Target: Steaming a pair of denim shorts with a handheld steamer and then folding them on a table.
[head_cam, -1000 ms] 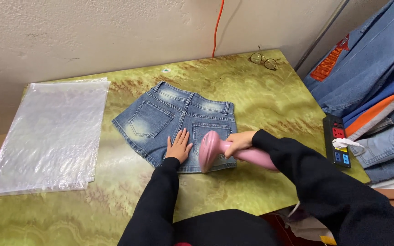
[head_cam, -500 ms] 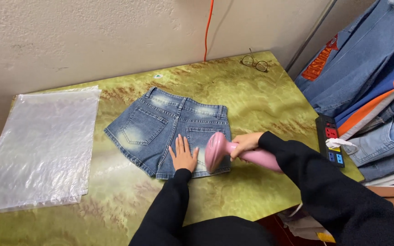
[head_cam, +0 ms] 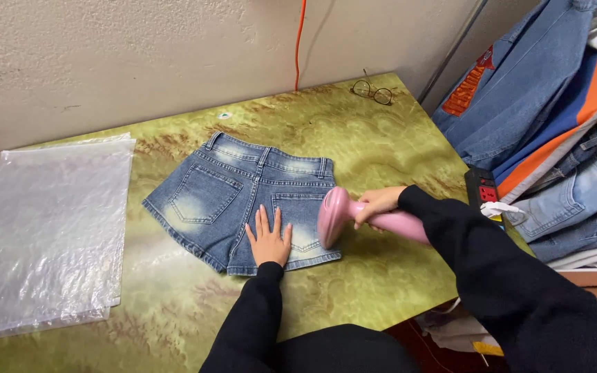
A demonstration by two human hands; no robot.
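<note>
- Where the green marbled table (head_cam: pixel 354 138) meets the wall, it carries everything under inspection; its surface runs from the left edge of the view to the corner at far right.
- Stack of clear plastic bags (head_cam: pixel 43 228): lies flat on the left part of the table, well apart from both hands.
- Pile of denim garments (head_cam: pixel 554 138): heaped off the table's right edge, with a black power strip (head_cam: pixel 481 190) just beside it at the table's right margin.
- Denim shorts (head_cam: pixel 222 193): spread flat near the table's middle, back pockets up, waistband toward the wall and leg hems toward the person; the long axis runs left to right; the garment lies directly under and ahead of both hands.
- Pink handheld steamer (head_cam: pixel 361 217): head at the right-hand pocket of the shorts, handle running back to the right; whether the head touches the cloth or hovers just above appears uncertain from this angle.
- Right hand (head_cam: pixel 378 204): fingers wrapped closed around the steamer's neck, just behind the head.
- Left hand (head_cam: pixel 269 238): flat on the shorts near the lower hem, fingers spread and pointing toward the waistband, gripping nothing; it rests just left of the steamer head, near it but apart.
- Eyeglasses (head_cam: pixel 372 91): folded at the far edge by the wall, beside an orange cord (head_cam: pixel 298 41) that hangs down the wall.
</note>
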